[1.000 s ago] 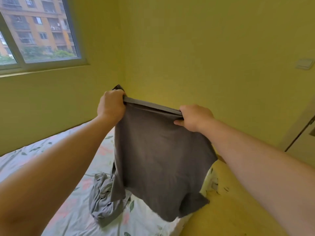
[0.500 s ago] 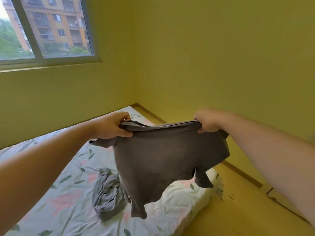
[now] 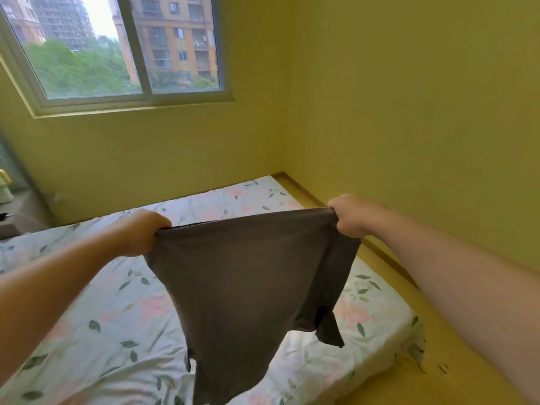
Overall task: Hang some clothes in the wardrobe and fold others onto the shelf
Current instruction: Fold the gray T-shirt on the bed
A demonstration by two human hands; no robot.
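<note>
Yellow walls (image 3: 409, 112) on two sides, meeting in a corner far right of centre. Low mattress (image 3: 102, 317) in a pale sheet printed with green leaves and pink flowers fills the lower left and runs into that corner. Window (image 3: 87, 62) upper left, two panes; trees and apartment blocks outside. Strip of yellow floor (image 3: 438, 361) along the mattress's right side.

Dark grey T-shirt (image 3: 248, 273) held up in the air over the mattress, spread flat and facing the camera, top edge pulled taut between both hands. One short sleeve (image 3: 328, 331) dangles at lower right (so the shirt seems to hang hem-up). Its lowest part drops to the frame's bottom edge; cannot tell whether it touches the sheet.

Left hand (image 3: 140, 232): fist curled round the shirt's upper left corner. Right hand (image 3: 350, 214): fingers clenched on the upper right corner, slightly higher than the left. Both arms bare, stretched forward.
</note>
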